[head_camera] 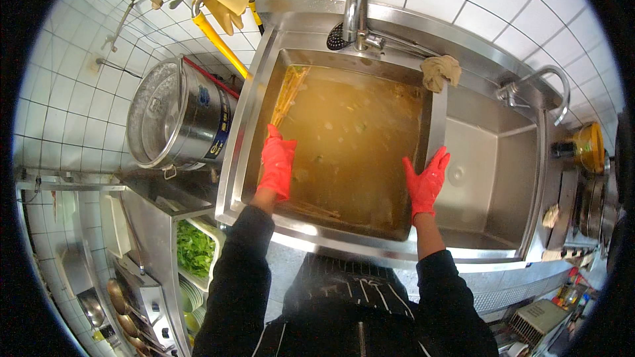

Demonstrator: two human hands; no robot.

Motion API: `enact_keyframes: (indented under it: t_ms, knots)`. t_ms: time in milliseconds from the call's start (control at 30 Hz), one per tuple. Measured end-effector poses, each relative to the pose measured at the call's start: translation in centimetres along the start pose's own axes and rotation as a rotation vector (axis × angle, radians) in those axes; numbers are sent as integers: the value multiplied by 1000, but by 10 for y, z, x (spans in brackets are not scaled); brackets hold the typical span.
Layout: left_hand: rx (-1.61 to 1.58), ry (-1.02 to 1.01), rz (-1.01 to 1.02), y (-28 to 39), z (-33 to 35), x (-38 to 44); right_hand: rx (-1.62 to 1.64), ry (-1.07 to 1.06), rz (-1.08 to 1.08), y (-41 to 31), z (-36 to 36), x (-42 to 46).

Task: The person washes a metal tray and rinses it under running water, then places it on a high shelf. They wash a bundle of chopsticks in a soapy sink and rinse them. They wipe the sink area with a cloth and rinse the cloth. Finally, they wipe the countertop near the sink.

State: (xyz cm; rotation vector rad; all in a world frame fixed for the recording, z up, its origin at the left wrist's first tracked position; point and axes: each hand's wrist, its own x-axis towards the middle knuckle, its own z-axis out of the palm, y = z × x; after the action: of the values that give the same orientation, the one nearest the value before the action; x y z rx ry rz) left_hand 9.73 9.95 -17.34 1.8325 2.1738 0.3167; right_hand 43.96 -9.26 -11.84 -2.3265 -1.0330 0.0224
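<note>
In the left basin of the steel sink stands murky brown water with bits floating in it. A bundle of thin sticks, apparently chopsticks, lies along the left wall, partly under the water. My left hand, in a red rubber glove, is closed around its near end; the fingertips are partly hidden. My right hand, gloved the same way, rests on the divider between the basins, thumb and fingers apart, holding nothing. A few more sticks show at the basin's near side.
A curved faucet rises behind the left basin, beside a perforated ladle. A brown cloth hangs over the divider's back end. To the right is a second basin. A large steel pot and leafy greens are at left.
</note>
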Motion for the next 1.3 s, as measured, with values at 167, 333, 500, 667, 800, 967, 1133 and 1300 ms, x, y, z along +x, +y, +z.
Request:
enact_keyframes:
  t_ms: [167, 333, 500, 667, 800, 967, 1133, 1300]
  knots:
    - [-325, -40, -270, -66, 116, 116, 7, -20, 11, -9, 4, 8]
    - [-702, -97, -551, -74, 188, 170, 53, -67, 135, -2, 10, 12]
    - [-300, -333, 65, -17, 173, 145, 5, -64, 163, -5, 12, 18]
    - [-486, -488, 392, 30, 115, 75, -61, -66, 188, -4, 13, 19]
    - [204, -789, 374, 25, 60, 68, -138, -50, 120, 6, 22, 14]
    - [381, -839, 871, -79, 18, 31, -187, -58, 143, 3, 23, 15]
    - [371, -1063, 902, -89, -11, -28, -186, -95, 204, 5, 23, 16]
    - [287, -1453, 747, -82, -37, -34, -196, -20, 112, 10, 25, 13]
